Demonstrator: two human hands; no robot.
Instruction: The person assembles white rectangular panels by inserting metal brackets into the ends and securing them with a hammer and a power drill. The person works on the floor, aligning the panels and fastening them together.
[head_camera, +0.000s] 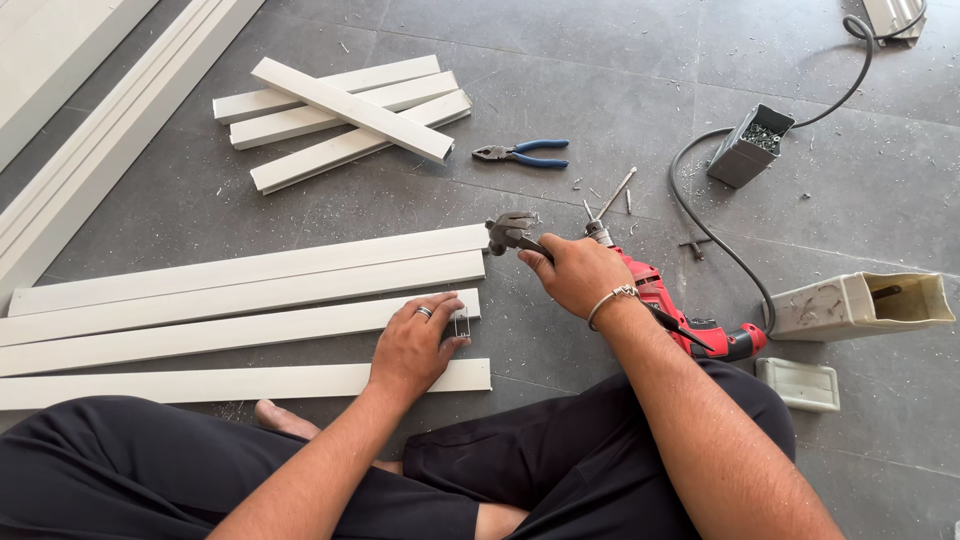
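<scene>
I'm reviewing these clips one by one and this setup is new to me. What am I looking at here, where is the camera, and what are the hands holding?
There is no machine: one head-worn camera looks down at a person sitting on a grey tiled floor. The left hand steadies a small metal piece on a long white profile. The right hand holds a hammer. Beside it lie a red corded drill, blue-handled pliers, shorter stacked profiles and a box of screws.
</scene>
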